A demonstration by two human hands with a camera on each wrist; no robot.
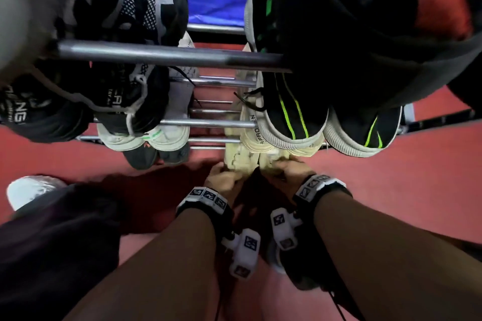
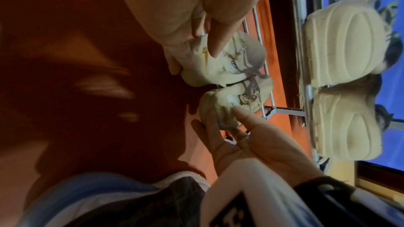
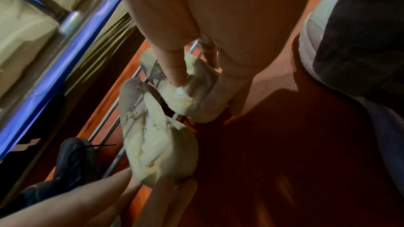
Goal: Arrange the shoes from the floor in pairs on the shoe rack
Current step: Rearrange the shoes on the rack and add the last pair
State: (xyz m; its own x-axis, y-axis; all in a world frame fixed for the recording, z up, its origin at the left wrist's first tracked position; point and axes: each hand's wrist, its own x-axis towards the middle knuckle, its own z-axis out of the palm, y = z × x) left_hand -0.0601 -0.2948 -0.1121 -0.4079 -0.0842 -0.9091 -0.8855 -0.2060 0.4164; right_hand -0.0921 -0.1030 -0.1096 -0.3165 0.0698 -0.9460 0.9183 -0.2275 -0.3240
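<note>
Cream shoes, pair: soft, light, likely crushable; left hand and right hand each pinch one heel.

Home entryway, loaded shoe rack, red floor

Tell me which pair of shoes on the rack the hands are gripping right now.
The cream pair on the lowest tier: left hand grips one heel, right hand the other. The black pair with neon-green stripes and the other pairs sit untouched.

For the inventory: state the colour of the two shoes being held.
Cream shoes, clearest in the left wrist view.
</note>
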